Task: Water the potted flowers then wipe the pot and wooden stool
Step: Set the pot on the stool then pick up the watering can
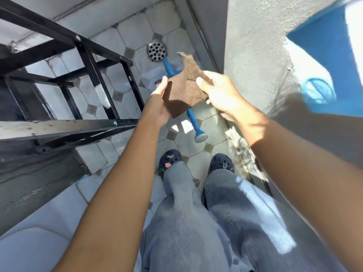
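A brown cloth is held out in front of me between both hands, above the tiled floor. My left hand grips its lower left edge. My right hand pinches its right side, thumb on top. One corner of the cloth sticks up. Beneath the cloth lies a blue watering can spout with a round rose at its near end, resting on the floor. No flower pot or wooden stool is in view.
A black metal frame stands to the left. A round floor drain sits ahead. A grey wall with blue paint runs along the right. My feet in dark clogs stand on the tiles.
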The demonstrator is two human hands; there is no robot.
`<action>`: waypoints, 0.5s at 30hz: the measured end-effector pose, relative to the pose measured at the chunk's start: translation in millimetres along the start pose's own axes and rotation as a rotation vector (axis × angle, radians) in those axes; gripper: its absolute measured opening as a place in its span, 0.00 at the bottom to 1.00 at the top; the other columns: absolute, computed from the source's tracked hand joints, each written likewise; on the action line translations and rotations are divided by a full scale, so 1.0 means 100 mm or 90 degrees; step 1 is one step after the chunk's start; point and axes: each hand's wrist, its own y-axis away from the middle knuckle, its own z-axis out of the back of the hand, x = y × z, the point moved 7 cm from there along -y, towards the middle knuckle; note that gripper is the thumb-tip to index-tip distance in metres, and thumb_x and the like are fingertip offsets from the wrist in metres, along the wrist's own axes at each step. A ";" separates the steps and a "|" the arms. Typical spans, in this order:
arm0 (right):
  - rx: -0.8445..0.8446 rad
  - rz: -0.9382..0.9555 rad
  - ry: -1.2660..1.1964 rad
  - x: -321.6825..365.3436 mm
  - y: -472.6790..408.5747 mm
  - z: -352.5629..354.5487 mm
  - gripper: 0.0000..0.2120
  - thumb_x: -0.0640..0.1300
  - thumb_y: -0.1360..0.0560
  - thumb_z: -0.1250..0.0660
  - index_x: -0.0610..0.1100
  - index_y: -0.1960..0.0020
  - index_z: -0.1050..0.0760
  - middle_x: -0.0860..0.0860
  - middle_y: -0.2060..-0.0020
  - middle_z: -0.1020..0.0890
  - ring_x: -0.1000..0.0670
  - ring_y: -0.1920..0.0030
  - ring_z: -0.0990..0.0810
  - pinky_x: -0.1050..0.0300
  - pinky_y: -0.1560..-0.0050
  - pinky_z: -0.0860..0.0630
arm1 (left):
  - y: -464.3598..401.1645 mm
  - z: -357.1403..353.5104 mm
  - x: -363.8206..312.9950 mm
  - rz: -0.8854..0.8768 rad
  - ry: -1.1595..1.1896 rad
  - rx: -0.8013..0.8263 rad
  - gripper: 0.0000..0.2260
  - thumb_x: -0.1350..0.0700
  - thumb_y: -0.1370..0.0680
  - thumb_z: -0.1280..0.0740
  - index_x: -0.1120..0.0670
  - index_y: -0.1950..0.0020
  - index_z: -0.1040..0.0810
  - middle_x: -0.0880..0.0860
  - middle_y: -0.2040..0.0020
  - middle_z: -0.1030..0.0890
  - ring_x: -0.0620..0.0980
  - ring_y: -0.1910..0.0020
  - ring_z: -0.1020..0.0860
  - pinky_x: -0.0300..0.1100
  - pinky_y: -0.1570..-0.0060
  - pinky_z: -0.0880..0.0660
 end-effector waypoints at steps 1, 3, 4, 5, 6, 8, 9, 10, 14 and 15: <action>0.015 0.039 0.113 0.14 0.09 -0.08 0.32 0.65 0.36 0.29 0.51 0.36 0.26 0.55 0.52 0.19 0.50 0.44 0.23 0.40 0.40 0.26 | -0.04 0.07 -0.07 -0.040 0.006 -0.053 0.20 0.51 0.21 0.33 0.62 0.34 0.24 0.60 0.43 0.17 0.58 0.46 0.17 0.55 0.43 0.21; 0.062 0.173 0.187 0.75 0.37 -0.46 0.19 0.58 0.30 0.32 0.53 0.41 0.23 0.57 0.57 0.21 0.50 0.61 0.25 0.53 0.55 0.23 | -0.12 0.28 -0.25 -0.138 -0.097 -0.204 0.19 0.58 0.26 0.27 0.61 0.36 0.24 0.55 0.51 0.16 0.57 0.51 0.17 0.56 0.47 0.20; 0.061 0.203 0.200 1.04 0.54 -0.66 0.13 0.55 0.27 0.35 0.54 0.45 0.22 0.55 0.60 0.23 0.49 0.63 0.29 0.56 0.62 0.29 | -0.14 0.33 -0.32 -0.168 -0.161 -0.251 0.18 0.59 0.27 0.26 0.60 0.38 0.23 0.53 0.55 0.17 0.55 0.52 0.18 0.54 0.47 0.20; 0.061 0.268 0.213 1.38 0.77 -0.87 0.11 0.54 0.26 0.36 0.53 0.47 0.22 0.53 0.61 0.23 0.49 0.63 0.31 0.54 0.62 0.33 | -0.19 0.34 -0.38 -0.204 -0.198 -0.275 0.18 0.59 0.27 0.26 0.60 0.39 0.23 0.51 0.57 0.18 0.54 0.54 0.19 0.51 0.48 0.20; 0.031 0.290 0.222 1.53 0.73 -0.96 0.10 0.52 0.26 0.36 0.53 0.48 0.21 0.52 0.61 0.23 0.49 0.63 0.31 0.53 0.62 0.33 | -0.24 0.35 -0.41 -0.237 -0.229 -0.290 0.16 0.60 0.26 0.27 0.60 0.40 0.22 0.50 0.59 0.20 0.51 0.56 0.20 0.47 0.49 0.22; 0.017 0.297 0.203 1.49 0.52 -1.00 0.08 0.47 0.24 0.35 0.49 0.48 0.20 0.51 0.59 0.22 0.50 0.61 0.27 0.53 0.63 0.26 | -0.35 0.38 -0.44 -0.273 -0.260 -0.302 0.10 0.61 0.24 0.30 0.60 0.44 0.21 0.49 0.59 0.20 0.47 0.59 0.23 0.43 0.51 0.23; 0.013 0.294 0.200 1.51 0.51 -1.04 0.08 0.46 0.24 0.35 0.47 0.48 0.20 0.51 0.59 0.22 0.51 0.60 0.26 0.52 0.61 0.21 | -0.39 0.38 -0.44 -0.283 -0.271 -0.298 0.07 0.61 0.23 0.31 0.58 0.45 0.22 0.48 0.59 0.21 0.46 0.58 0.24 0.39 0.53 0.23; -0.003 0.263 0.216 1.42 0.41 -1.04 0.08 0.46 0.23 0.35 0.44 0.48 0.21 0.50 0.59 0.22 0.51 0.59 0.26 0.50 0.57 0.18 | -0.44 0.39 -0.43 -0.286 -0.299 -0.289 0.06 0.60 0.22 0.32 0.57 0.46 0.23 0.47 0.59 0.21 0.47 0.57 0.24 0.31 0.56 0.25; -0.037 0.259 0.216 1.37 0.54 -1.00 0.18 0.46 0.22 0.38 0.44 0.33 0.26 0.49 0.38 0.22 0.48 0.42 0.23 0.46 0.40 0.22 | -0.34 0.37 -0.35 -0.252 -0.464 -0.280 0.16 0.55 0.22 0.32 0.58 0.36 0.27 0.50 0.52 0.23 0.48 0.52 0.25 0.25 0.63 0.31; -0.034 0.270 0.232 1.38 0.63 -0.98 0.19 0.45 0.21 0.38 0.43 0.31 0.28 0.50 0.33 0.25 0.48 0.39 0.23 0.48 0.37 0.25 | -0.25 0.35 -0.36 -0.242 -0.503 -0.290 0.17 0.54 0.22 0.32 0.57 0.35 0.28 0.50 0.51 0.23 0.49 0.49 0.26 0.30 0.56 0.29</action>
